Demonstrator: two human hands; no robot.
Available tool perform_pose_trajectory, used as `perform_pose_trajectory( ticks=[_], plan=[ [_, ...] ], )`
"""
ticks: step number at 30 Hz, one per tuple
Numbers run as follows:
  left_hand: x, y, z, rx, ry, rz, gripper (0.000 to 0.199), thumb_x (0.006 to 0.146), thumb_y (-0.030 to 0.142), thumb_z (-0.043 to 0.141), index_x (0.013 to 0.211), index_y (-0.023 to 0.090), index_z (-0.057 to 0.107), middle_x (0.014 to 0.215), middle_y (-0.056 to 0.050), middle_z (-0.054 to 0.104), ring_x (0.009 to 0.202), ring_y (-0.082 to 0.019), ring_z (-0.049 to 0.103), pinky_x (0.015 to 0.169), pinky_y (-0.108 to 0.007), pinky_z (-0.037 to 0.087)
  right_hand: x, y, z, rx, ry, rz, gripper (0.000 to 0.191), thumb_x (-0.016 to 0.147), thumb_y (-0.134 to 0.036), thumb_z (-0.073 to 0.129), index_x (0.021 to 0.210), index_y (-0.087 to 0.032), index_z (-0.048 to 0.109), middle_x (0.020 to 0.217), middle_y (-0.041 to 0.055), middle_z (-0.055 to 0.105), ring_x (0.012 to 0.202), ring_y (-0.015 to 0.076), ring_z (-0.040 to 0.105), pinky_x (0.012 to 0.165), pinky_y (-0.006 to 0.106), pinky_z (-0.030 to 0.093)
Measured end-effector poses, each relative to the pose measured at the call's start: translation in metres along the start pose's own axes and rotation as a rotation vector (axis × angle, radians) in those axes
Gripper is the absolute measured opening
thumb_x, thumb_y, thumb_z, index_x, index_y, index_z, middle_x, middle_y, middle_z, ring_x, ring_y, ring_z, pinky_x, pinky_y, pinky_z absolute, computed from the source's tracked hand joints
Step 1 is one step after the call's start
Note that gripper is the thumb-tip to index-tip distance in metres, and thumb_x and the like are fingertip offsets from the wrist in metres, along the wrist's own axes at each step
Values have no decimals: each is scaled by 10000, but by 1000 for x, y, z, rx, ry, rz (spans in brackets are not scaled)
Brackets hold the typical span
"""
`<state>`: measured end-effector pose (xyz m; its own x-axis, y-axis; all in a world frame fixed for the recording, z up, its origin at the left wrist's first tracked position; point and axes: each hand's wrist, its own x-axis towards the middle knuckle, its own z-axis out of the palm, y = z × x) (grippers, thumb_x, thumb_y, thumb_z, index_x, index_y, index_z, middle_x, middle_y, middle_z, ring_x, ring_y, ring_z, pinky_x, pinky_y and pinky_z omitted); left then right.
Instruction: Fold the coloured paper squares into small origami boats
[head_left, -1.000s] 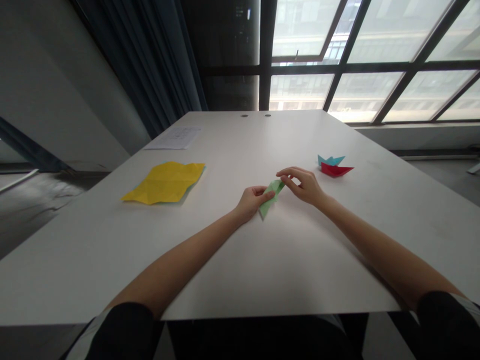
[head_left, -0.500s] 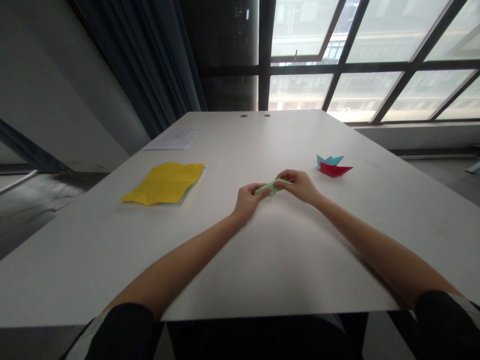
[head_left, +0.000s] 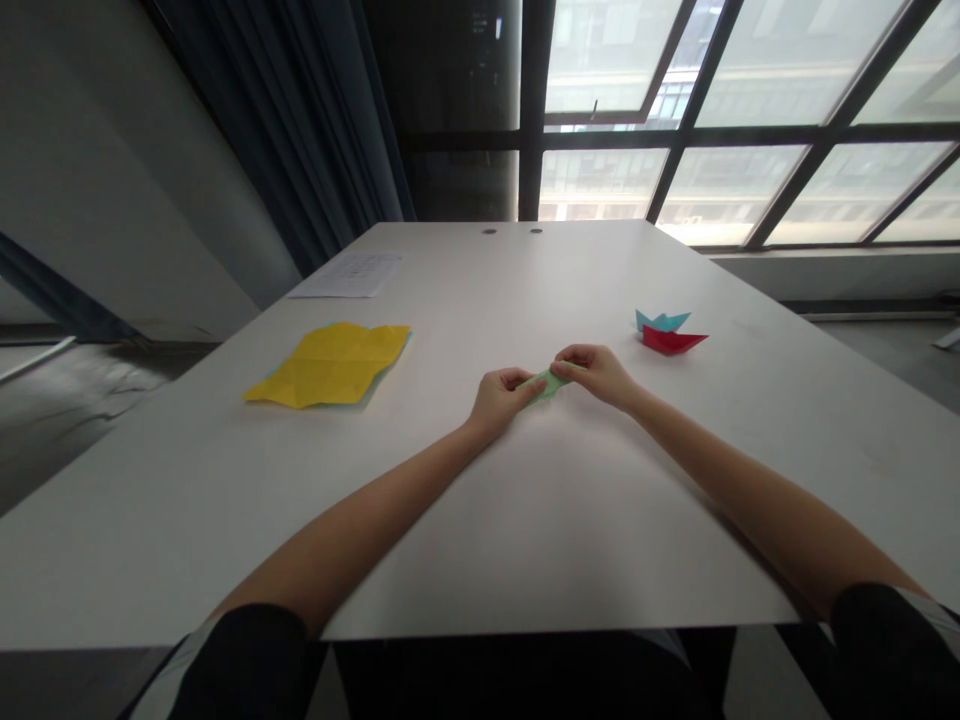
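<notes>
A small folded piece of light green paper (head_left: 550, 383) is held between my two hands, above the middle of the white table (head_left: 480, 540). My left hand (head_left: 501, 399) pinches its left end, thumb on top. At its upper right end, my right hand (head_left: 596, 371) grips it between thumb and fingers. Parts of the green paper are hidden behind the fingers. Beyond my right hand, a red paper boat (head_left: 670, 341) stands in front of a blue paper boat (head_left: 664, 322).
Wrinkled yellow paper (head_left: 330, 366) lies at the left, with light blue paper showing beneath its edge. Farther back is a white printed sheet (head_left: 349, 275). Two round dark spots mark the table's far end, near the windows and a blue curtain (head_left: 300, 120).
The green paper has tilted, and more of its flat face shows between my fingers. My fingers have shifted slightly on it. The boats and yellow paper have stayed in place.
</notes>
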<state>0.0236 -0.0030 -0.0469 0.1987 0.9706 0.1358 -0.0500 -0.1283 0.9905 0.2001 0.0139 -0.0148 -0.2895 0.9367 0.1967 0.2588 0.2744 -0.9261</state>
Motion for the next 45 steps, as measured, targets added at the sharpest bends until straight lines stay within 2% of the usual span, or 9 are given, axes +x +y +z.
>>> perform_pose_trajectory(
  ticks=[8, 13, 20, 23, 26, 29, 32, 39, 45],
  plan=[
    [3, 3, -2, 160, 6, 88, 321, 657, 444, 648, 669, 123, 647, 573, -4, 588, 512, -86, 468, 479, -204, 316, 0, 0, 0, 105, -61, 57, 280, 633, -395, 684, 723, -137, 625, 656, 10, 627, 607, 118, 560, 590, 250, 428],
    [4, 4, -4, 202, -58, 51, 351, 665, 474, 630, 659, 123, 626, 506, 20, 510, 452, -69, 387, 430, -204, 242, -1, 2, -2, 167, -110, 102, 309, 617, -425, 693, 684, -135, 609, 629, 4, 623, 571, 105, 545, 551, 239, 403],
    [2, 13, -6, 299, -124, 75, 363, 659, 494, 630, 678, 131, 637, 485, 35, 452, 453, -66, 339, 434, -207, 220, -2, -1, 1, 77, -167, 106, 356, 632, -484, 664, 637, -135, 596, 533, -28, 539, 500, 80, 467, 469, 216, 328],
    [5, 12, -6, 305, -70, 98, 349, 664, 486, 629, 639, 140, 596, 474, 48, 412, 450, -63, 315, 434, -207, 210, -1, -2, 2, 56, -88, 110, 412, 693, -541, 581, 629, -134, 604, 526, -17, 536, 491, 77, 464, 468, 212, 346],
    [8, 8, -7, 248, 54, 118, 338, 721, 488, 575, 663, 156, 544, 483, 55, 394, 450, -68, 314, 440, -207, 220, -1, -3, 4, 101, -26, 165, 472, 721, -588, 521, 704, -128, 629, 601, 23, 601, 512, 79, 505, 482, 203, 389],
    [8, 7, -8, 209, 196, 162, 310, 773, 474, 521, 714, 170, 509, 511, 56, 384, 466, -73, 325, 447, -204, 232, -4, -4, 11, 121, -108, 222, 465, 709, -571, 557, 814, -127, 644, 684, 55, 649, 548, 85, 543, 492, 197, 425],
    [6, 9, -6, 176, 272, 205, 297, 793, 468, 500, 734, 178, 487, 541, 55, 383, 485, -75, 344, 456, -199, 253, -10, -6, 25, 117, -235, 221, 412, 667, -506, 641, 815, -122, 642, 712, 66, 664, 564, 96, 556, 484, 203, 445],
    [0, 9, 0, 83, 217, 156, 322, 778, 527, 496, 792, 207, 466, 537, 62, 450, 449, -77, 401, 442, -202, 272, -19, -10, 47, 117, -173, 155, 302, 620, -411, 688, 687, -125, 616, 654, 47, 657, 551, 106, 562, 510, 222, 444],
    [5, 5, -2, -1, 180, 153, 317, 752, 494, 548, 775, 183, 491, 531, 61, 481, 447, -69, 434, 439, -194, 303, -14, -5, 36, -61, -75, 129, 128, 638, -270, 619, 609, -152, 578, 570, -2, 612, 536, 109, 556, 503, 213, 416]
  ],
)
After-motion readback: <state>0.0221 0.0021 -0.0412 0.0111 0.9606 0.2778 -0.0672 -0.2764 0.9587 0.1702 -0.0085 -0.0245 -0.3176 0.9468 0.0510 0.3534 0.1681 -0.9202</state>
